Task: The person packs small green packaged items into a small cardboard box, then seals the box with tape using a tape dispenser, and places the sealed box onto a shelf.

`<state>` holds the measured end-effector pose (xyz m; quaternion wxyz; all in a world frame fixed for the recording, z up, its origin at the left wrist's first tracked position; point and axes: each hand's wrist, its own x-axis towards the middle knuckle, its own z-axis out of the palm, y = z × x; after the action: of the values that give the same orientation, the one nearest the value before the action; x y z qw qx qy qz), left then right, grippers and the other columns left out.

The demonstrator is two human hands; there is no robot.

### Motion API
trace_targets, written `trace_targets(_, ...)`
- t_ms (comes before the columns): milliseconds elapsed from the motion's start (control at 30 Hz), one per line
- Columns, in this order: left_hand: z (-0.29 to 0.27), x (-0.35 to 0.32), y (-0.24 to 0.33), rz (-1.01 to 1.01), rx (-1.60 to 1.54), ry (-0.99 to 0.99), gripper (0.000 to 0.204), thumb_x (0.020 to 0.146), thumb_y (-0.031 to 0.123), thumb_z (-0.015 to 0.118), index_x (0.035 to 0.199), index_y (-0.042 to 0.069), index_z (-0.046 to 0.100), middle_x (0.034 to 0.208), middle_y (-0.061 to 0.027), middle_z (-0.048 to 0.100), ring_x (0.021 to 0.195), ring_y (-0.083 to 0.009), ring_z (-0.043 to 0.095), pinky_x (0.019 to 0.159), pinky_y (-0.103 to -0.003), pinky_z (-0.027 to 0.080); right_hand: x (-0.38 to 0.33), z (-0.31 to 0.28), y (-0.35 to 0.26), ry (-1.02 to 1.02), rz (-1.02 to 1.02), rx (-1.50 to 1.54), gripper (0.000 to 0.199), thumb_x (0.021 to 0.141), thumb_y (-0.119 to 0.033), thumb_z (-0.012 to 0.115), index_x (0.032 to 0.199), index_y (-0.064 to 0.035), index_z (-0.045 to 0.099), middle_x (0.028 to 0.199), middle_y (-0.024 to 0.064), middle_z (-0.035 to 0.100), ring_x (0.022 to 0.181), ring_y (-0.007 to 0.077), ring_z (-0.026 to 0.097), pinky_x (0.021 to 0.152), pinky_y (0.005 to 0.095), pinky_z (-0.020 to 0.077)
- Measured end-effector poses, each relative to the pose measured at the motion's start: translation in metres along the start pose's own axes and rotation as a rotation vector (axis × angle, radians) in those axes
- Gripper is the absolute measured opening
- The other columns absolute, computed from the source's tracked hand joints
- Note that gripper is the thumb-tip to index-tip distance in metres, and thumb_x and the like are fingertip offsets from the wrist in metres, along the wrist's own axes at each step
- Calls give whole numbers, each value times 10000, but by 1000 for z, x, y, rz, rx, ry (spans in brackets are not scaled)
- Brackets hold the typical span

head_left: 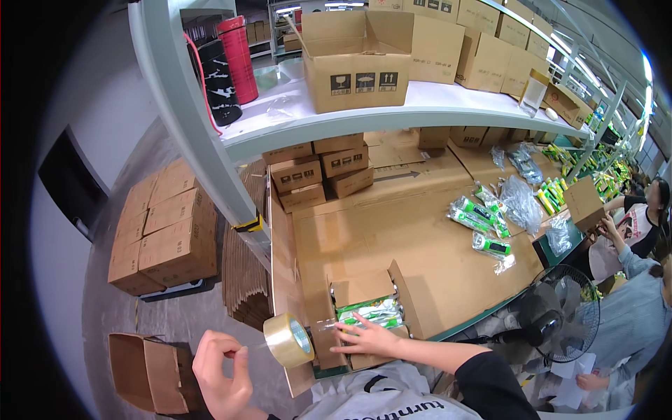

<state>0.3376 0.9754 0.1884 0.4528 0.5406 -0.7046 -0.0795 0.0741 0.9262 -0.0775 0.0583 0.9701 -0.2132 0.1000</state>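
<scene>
An open cardboard box [408, 308] stands at the near edge of the bench, holding several green-and-white packages [371, 311] in clear wrap. My right hand [367, 337] lies across the box's near left part, fingers spread, fingertips by the packages and a clear strip. Just left of the box is a roll of clear packing tape [281, 340], tilted on its side. Further left, my left hand [222, 367] has its fingers curled in a pinch. A faint strip of tape appears to run from it to the roll.
Wrapped green packages [483, 217] and clear plastic bags [520, 203] lie to the right on the cardboard-covered bench [364, 231]. Small closed boxes [297, 175] are stacked behind. A black fan [560, 308] and co-workers are at right. An empty carton [150, 371] sits on the floor at left.
</scene>
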Motion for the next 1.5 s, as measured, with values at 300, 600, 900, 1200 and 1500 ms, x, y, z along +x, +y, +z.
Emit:
trace_targets(300, 9, 2, -6, -54, -19, 47, 166, 645, -99, 599, 749, -11, 506, 702, -111, 514, 601, -208, 460, 545, -279, 387, -23, -6, 19, 46, 89, -83, 206, 807, -224, 523, 996, -143, 545, 1126, 64, 556, 1208, 272, 498, 982, 431, 417)
trace_targets(600, 35, 11, 6, 16, -60, -70, 169, 645, -119, 605, 748, -15, 520, 714, -110, 532, 601, -211, 477, 551, -276, 396, -40, 21, 1, -150, 223, -43, 289, 829, -213, 516, 1085, -98, 586, 1199, 122, 556, 1192, 302, 513, 1016, 428, 401)
trace_targets(900, 84, 24, 1, 3, -123, -140, 143, 701, -109, 617, 773, -27, 524, 731, -113, 535, 618, -204, 500, 585, -273, 434, 13, 4, -34, -584, 427, -30, 444, 844, -268, 513, 1208, -21, 574, 1328, 206, 496, 1156, 392, 523, 1014, 492, 370)
trace_targets(1200, 87, 37, -21, -4, -130, -121, 142, 705, -108, 612, 767, -23, 517, 727, -109, 535, 613, -199, 487, 583, -275, 415, 42, 11, -21, -122, 588, 86, 763, 726, -477, 598, 1354, -63, 474, 1477, 164, 315, 1396, 314, 241, 1121, 523, 181)
trace_targets(1500, 86, 46, -31, 23, -138, -175, 142, 696, -121, 609, 765, -27, 529, 724, -119, 543, 610, -215, 522, 574, -282, 441, 52, 39, 1, -123, 886, 66, 762, 795, -471, 583, 1436, -127, 355, 1495, 202, 261, 1413, 352, 195, 1095, 584, 192)
